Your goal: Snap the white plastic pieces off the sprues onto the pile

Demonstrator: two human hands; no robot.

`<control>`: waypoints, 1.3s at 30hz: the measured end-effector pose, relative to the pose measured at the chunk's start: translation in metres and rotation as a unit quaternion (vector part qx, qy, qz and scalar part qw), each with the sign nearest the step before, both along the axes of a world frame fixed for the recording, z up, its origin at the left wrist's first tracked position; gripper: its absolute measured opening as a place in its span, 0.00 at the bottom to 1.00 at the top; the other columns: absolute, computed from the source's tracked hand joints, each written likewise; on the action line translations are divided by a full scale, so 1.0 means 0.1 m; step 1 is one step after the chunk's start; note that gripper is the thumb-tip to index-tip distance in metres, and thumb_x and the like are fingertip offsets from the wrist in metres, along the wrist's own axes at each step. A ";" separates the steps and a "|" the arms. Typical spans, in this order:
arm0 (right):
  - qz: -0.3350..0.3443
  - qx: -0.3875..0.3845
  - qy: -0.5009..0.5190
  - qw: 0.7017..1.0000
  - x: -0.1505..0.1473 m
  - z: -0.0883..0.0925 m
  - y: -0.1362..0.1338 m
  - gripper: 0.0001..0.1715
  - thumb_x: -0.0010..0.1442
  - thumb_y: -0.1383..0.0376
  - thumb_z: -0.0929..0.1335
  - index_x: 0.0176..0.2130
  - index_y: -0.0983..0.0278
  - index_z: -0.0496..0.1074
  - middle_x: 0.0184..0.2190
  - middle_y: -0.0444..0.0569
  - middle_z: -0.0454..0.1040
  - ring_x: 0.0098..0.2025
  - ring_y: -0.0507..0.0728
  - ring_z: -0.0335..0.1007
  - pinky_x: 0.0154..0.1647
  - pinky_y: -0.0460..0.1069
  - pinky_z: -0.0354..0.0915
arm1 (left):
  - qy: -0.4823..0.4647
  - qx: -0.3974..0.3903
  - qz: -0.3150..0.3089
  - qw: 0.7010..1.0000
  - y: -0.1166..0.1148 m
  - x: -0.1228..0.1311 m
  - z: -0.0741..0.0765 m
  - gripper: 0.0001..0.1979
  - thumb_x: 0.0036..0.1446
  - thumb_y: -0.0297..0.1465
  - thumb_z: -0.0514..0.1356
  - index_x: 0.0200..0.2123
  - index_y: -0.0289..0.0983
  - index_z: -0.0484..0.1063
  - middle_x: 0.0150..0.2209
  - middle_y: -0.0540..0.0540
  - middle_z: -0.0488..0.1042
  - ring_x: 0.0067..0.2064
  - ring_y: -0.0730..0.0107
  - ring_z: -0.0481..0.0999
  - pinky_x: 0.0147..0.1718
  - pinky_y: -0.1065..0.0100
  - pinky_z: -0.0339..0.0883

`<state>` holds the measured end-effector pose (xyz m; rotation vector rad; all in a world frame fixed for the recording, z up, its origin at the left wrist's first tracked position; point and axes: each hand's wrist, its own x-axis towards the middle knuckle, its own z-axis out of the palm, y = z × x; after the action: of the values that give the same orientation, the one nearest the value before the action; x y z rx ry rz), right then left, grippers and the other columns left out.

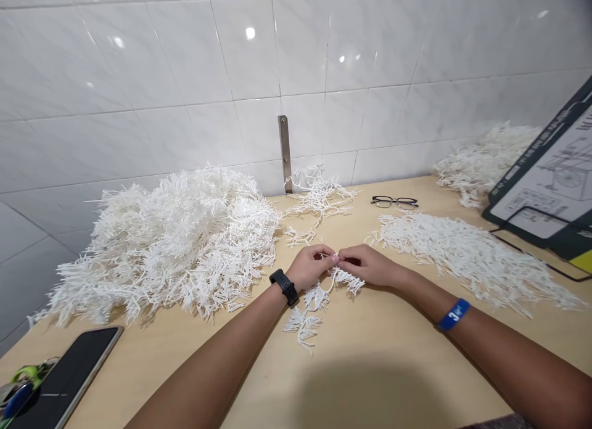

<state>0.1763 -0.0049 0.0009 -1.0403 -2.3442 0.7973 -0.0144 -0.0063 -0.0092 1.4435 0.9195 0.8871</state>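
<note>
Hand position: your left hand (309, 267) and right hand (367, 265) are both mostly closed, fingertips meeting in a tight pinch on a branched white plastic strand (319, 296). They work over the light wood table (398, 333), toward you from the steel wall bracket (285, 153). The strand's fringe hangs from the pinch toward your forearms. (Your fingers hide exactly how each hand grips it.) Holding it this close between both hands suggests fine work at one spot, each hand steadying the other.

Layout, read from the bracket: the large heap of white strands (161, 247) lies to its left, a loose tuft of strands (319, 195) directly before it. A flatter spread of strands (467, 256) lies to its right, with a further heap of strands (485, 161) beyond. Eyeglasses (394, 202) rest just right of it, perhaps placed to keep them out of the strands. A printed diagram sheet (550, 170) stands far right, likely angled for reading. A phone (65, 376) lies far left.
</note>
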 end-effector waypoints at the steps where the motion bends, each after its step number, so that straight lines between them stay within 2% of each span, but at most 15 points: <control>1: -0.004 0.007 -0.003 1.000 0.00 0.00 0.00 0.18 0.62 0.59 0.61 0.24 0.64 0.62 0.19 0.40 0.59 0.23 0.49 0.52 0.25 0.45 0.49 | 0.003 0.012 0.004 1.000 0.00 0.00 0.00 0.18 0.47 0.42 0.66 0.29 0.32 0.71 0.25 0.50 0.69 0.26 0.78 0.67 0.28 0.73 0.62; 6: -0.043 0.035 -0.016 0.998 0.03 -0.03 0.04 0.16 0.58 0.65 0.61 0.21 0.64 0.55 0.18 0.39 0.54 0.23 0.48 0.49 0.25 0.45 0.47 | 0.012 0.013 0.007 1.000 0.02 -0.02 -0.02 0.15 0.56 0.41 0.58 0.28 0.33 0.66 0.25 0.51 0.66 0.25 0.78 0.70 0.26 0.74 0.61; 11: -0.025 0.023 -0.001 0.999 0.03 -0.04 0.04 0.16 0.60 0.63 0.62 0.22 0.64 0.58 0.18 0.39 0.55 0.23 0.48 0.50 0.25 0.45 0.48 | 0.015 0.037 -0.021 0.999 -0.02 0.01 -0.02 0.13 0.55 0.39 0.61 0.34 0.35 0.66 0.30 0.51 0.67 0.27 0.79 0.68 0.27 0.74 0.62; 15: -0.023 0.039 0.019 0.999 0.00 -0.03 0.01 0.18 0.62 0.60 0.62 0.22 0.64 0.59 0.19 0.39 0.56 0.23 0.49 0.50 0.25 0.46 0.48 | 0.076 0.085 -0.022 0.993 -0.04 0.01 -0.01 0.11 0.53 0.37 0.62 0.34 0.35 0.66 0.29 0.51 0.67 0.29 0.78 0.65 0.29 0.74 0.59; 21: -0.015 0.072 0.009 0.997 -0.04 -0.01 -0.01 0.16 0.60 0.65 0.62 0.22 0.64 0.57 0.18 0.39 0.55 0.22 0.48 0.50 0.25 0.46 0.48 | 0.156 0.138 -0.039 0.977 -0.06 -0.01 0.01 0.12 0.62 0.38 0.51 0.31 0.36 0.63 0.26 0.52 0.63 0.28 0.76 0.62 0.28 0.72 0.56; 26: -0.014 0.083 0.002 0.996 -0.04 -0.04 -0.01 0.14 0.55 0.70 0.62 0.21 0.63 0.53 0.18 0.38 0.53 0.22 0.48 0.49 0.24 0.45 0.47 | 0.204 0.184 -0.031 0.961 -0.08 0.01 0.02 0.16 0.63 0.39 0.48 0.27 0.36 0.59 0.24 0.53 0.62 0.28 0.75 0.59 0.28 0.70 0.53; 29: -0.029 0.086 0.005 0.996 -0.04 -0.04 -0.01 0.15 0.56 0.69 0.62 0.21 0.63 0.53 0.17 0.38 0.52 0.22 0.48 0.49 0.24 0.45 0.47 | 0.173 0.164 -0.031 0.971 -0.08 0.02 0.02 0.16 0.63 0.41 0.49 0.28 0.36 0.61 0.25 0.53 0.62 0.28 0.75 0.60 0.28 0.71 0.54; 33: -0.062 0.085 0.015 0.994 -0.02 -0.04 0.00 0.14 0.57 0.67 0.62 0.21 0.63 0.56 0.18 0.38 0.55 0.22 0.48 0.51 0.24 0.45 0.48 | 0.106 0.094 -0.033 0.989 -0.07 0.00 0.03 0.15 0.61 0.42 0.52 0.31 0.36 0.63 0.26 0.53 0.62 0.26 0.76 0.62 0.26 0.73 0.56; 39: -0.081 0.099 0.024 0.991 -0.02 -0.03 0.00 0.12 0.57 0.68 0.62 0.22 0.64 0.59 0.18 0.39 0.58 0.23 0.49 0.53 0.25 0.45 0.50 | 0.049 0.036 -0.054 0.997 -0.07 -0.01 0.06 0.14 0.56 0.42 0.57 0.33 0.35 0.64 0.26 0.53 0.62 0.25 0.79 0.63 0.25 0.74 0.57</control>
<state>0.1745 -0.0051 -0.0020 -1.0954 -2.2124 0.5112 -0.0153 -0.0131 -0.0033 1.5950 0.8811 0.7823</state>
